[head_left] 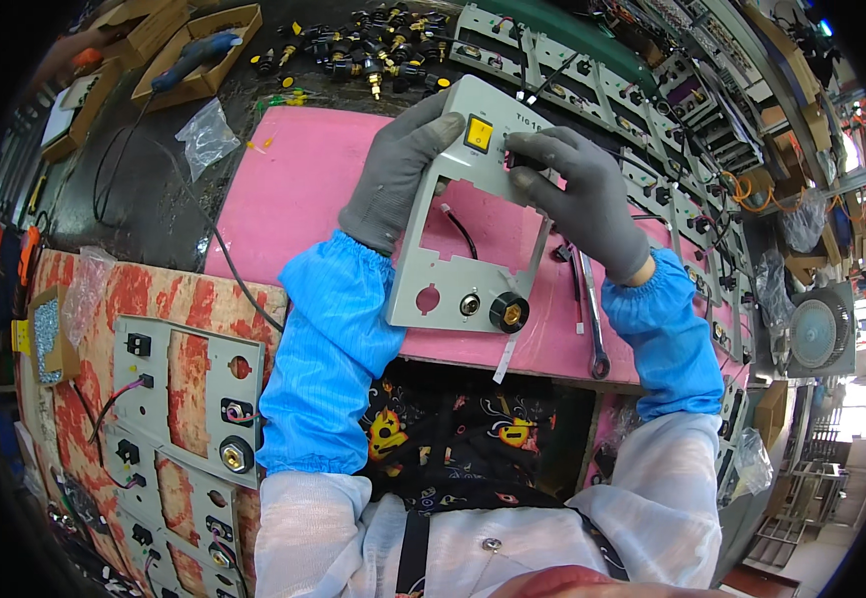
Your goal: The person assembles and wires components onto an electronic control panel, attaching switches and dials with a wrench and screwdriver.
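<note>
A grey metal front panel (453, 277) is held up, tilted, over a pink mat (283, 199). It has a large cut-out, a yellow rocker switch (479, 133), a small round socket (470, 305) and a black round connector with a brass centre (509, 312). My grey-gloved left hand (393, 174) is closed on its upper left edge, thumb beside the switch. With bent fingers my gloved right hand (582, 194) pinches a small black part (516, 157) against the panel's upper right; the fingers hide most of it. A short black cable (461, 231) shows through the cut-out.
A combination wrench (592, 319) lies right of the panel. Similar panels (188, 389) lie at left; more are rowed at right. Black-and-brass connectors (378, 50) are heaped at the back, near a blue power screwdriver (193, 60) in a cardboard box. A black cord crosses the left side.
</note>
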Demonstrator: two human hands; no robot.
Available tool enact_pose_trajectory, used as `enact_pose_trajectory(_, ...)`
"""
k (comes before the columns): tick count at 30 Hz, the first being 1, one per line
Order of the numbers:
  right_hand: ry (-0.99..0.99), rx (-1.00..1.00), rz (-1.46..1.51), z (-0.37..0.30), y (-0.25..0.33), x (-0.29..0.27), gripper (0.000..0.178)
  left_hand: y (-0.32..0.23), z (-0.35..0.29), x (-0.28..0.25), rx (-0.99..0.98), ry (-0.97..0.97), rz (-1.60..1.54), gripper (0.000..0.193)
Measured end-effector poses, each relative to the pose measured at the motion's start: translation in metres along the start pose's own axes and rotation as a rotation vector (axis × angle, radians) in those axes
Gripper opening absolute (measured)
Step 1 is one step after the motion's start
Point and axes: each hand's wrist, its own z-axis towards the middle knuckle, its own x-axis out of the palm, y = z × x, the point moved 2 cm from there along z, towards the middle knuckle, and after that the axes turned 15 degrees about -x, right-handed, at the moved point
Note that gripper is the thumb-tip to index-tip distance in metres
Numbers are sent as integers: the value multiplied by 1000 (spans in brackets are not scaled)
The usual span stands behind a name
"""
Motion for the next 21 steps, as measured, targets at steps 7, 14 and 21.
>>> enact_pose_trajectory(7, -124, -111, -151, -7, 4, 10, 29, 1, 0, -2, 41, 109, -54, 42)
enact_pose_trajectory(14, 105, -130, -108, 10, -6, -12, 25, 4, 3, -7, -33, 61, 52, 55)
enact_pose_trajectory(21, 329, 162, 195, 39, -38, -10, 69, 5, 3, -5, -40, 60, 5, 57)
